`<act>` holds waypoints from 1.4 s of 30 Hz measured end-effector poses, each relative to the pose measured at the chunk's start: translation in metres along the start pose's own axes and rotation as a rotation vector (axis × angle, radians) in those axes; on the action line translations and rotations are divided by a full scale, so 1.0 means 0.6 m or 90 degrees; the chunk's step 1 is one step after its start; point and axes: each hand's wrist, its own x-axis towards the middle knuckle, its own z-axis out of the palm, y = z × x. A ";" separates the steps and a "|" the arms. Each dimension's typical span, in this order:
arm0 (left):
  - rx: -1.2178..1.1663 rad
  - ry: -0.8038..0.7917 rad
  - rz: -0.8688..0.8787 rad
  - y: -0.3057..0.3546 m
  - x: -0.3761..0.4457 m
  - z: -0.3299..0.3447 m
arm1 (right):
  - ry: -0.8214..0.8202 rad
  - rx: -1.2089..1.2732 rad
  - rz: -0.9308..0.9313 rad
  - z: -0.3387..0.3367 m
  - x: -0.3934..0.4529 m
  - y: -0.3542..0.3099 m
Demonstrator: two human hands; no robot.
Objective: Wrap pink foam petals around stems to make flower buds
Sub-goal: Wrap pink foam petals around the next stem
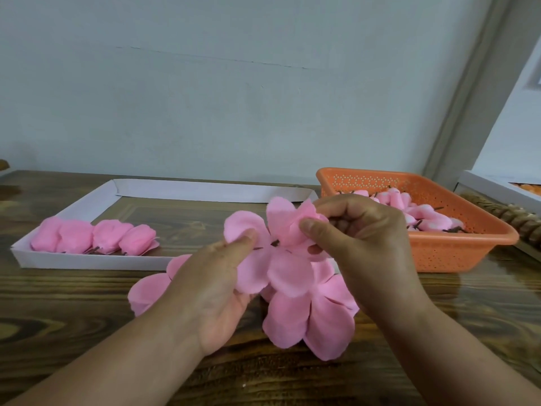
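bare tabletop (73,303) near left; white tray (87,260) ahead, orange basket (456,253) blocks right.

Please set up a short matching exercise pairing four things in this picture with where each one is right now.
Things:
1. finished pink buds
2. foam buds on stems
3. petal sheet
4. spare petal sheets

Places:
A. in the orange basket
B. flat on the wooden table
C. between the left hand and right hand
D. in the white cardboard tray

Pairs: 1-D, 2-A, 3-C, 4-B

no readable text, labels, brands or numbers anywhere
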 end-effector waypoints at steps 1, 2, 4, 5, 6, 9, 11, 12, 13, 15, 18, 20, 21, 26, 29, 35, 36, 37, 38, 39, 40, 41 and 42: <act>-0.011 -0.004 -0.005 0.000 0.000 -0.001 | 0.006 -0.003 -0.006 0.000 0.000 0.000; -0.023 -0.011 -0.009 0.001 -0.001 -0.001 | 0.010 -0.007 -0.011 -0.001 -0.001 -0.001; -0.049 -0.026 -0.013 0.001 -0.002 0.001 | 0.014 -0.023 -0.024 -0.001 -0.001 -0.001; -0.061 -0.035 -0.014 0.001 -0.004 0.002 | 0.007 -0.034 -0.033 -0.002 -0.001 -0.001; -0.069 -0.048 -0.015 0.002 -0.005 0.003 | -0.007 -0.045 -0.040 -0.002 -0.001 -0.001; -0.047 -0.113 -0.013 0.006 -0.007 0.001 | -0.062 -0.064 -0.072 -0.006 -0.001 -0.003; -0.025 -0.138 -0.019 0.012 -0.008 -0.001 | -0.096 -0.075 -0.106 -0.010 0.000 -0.007; -0.020 -0.143 -0.028 0.014 -0.008 -0.001 | -0.119 -0.084 -0.122 -0.011 -0.001 -0.008; -0.023 -0.143 -0.040 0.016 -0.008 -0.002 | -0.144 -0.098 -0.134 -0.012 -0.001 -0.008; -0.050 -0.132 -0.069 0.017 -0.005 -0.004 | -0.186 -0.134 -0.155 -0.015 0.000 -0.009; -0.051 -0.107 -0.109 0.017 0.001 -0.009 | -0.218 -0.163 -0.184 -0.017 0.001 -0.009; -0.035 -0.098 -0.107 0.014 0.003 -0.010 | -0.237 -0.171 -0.200 -0.019 0.001 -0.009; -0.027 -0.079 -0.100 0.011 0.004 -0.010 | -0.245 -0.175 -0.209 -0.019 0.000 -0.010; 0.006 0.000 -0.120 0.007 0.003 -0.009 | -0.279 -0.202 -0.242 -0.014 -0.003 -0.009; -0.002 0.004 -0.114 0.010 -0.001 -0.007 | -0.261 -0.216 -0.246 -0.014 -0.002 -0.004; -0.008 0.016 -0.058 0.007 -0.007 0.000 | -0.228 -0.242 -0.231 -0.009 -0.003 0.007; 0.016 0.019 -0.047 0.007 -0.007 0.000 | -0.229 -0.244 -0.225 -0.009 -0.004 0.008; 0.051 0.016 -0.040 0.006 -0.006 -0.001 | -0.229 -0.247 -0.222 -0.008 -0.005 0.009; 0.087 0.011 -0.035 0.007 -0.007 -0.001 | -0.228 -0.249 -0.221 -0.008 -0.005 0.010; 0.112 0.007 -0.028 0.007 -0.008 0.000 | -0.226 -0.250 -0.223 -0.007 -0.006 0.009; 0.125 0.007 -0.021 0.008 -0.010 0.000 | -0.223 -0.250 -0.222 -0.007 -0.006 0.009; 0.135 0.012 -0.013 0.008 -0.011 0.000 | -0.219 -0.249 -0.220 -0.006 -0.005 0.009; 0.147 0.018 -0.001 0.008 -0.011 0.000 | -0.216 -0.247 -0.216 -0.006 -0.005 0.009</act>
